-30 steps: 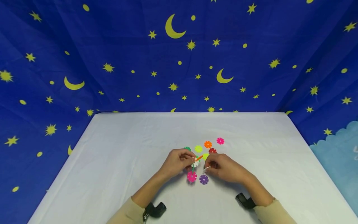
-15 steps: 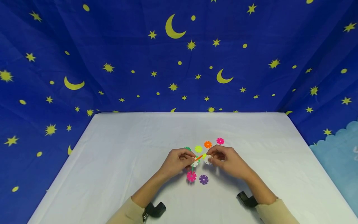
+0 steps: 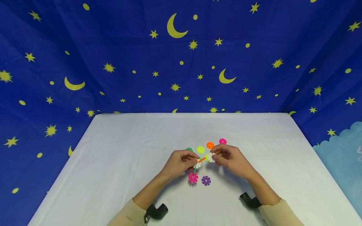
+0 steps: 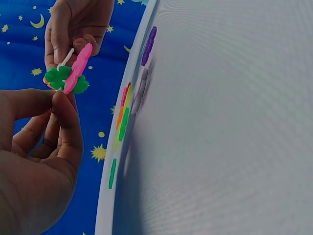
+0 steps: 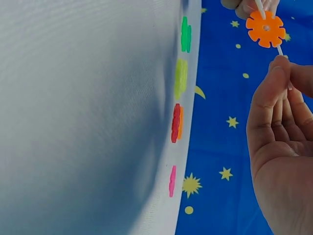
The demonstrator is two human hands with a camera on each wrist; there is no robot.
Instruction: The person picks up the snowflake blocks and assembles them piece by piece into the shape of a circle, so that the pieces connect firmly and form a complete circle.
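My left hand (image 3: 179, 163) pinches a small cluster of notched plastic discs by a white disc (image 3: 197, 165). A green disc (image 4: 58, 77) is slotted into a pink disc (image 4: 78, 68), which hangs at the near end in the head view. The orange disc (image 5: 256, 32) juts to the right of the cluster, edge-on in the head view. Between thumb and fingertips, my right hand (image 3: 233, 160) holds another white disc (image 3: 211, 158), its flat face showing. That disc is close to the orange one, and both hands are above the table.
On the white table (image 3: 127, 144) lie loose discs: purple (image 3: 204, 181) nearest me, then yellow (image 3: 200, 147), orange (image 3: 208, 145), pink (image 3: 221, 141) and green (image 3: 189, 149) farther back. A red disc (image 5: 175, 125) shows in the right wrist view. A blue star-patterned cloth (image 3: 158, 84) surrounds the table.
My right hand has lifted its white disc away from me, turning it from nearly edge-on to face-on beside the orange disc. My left hand has stayed almost still with its cluster.
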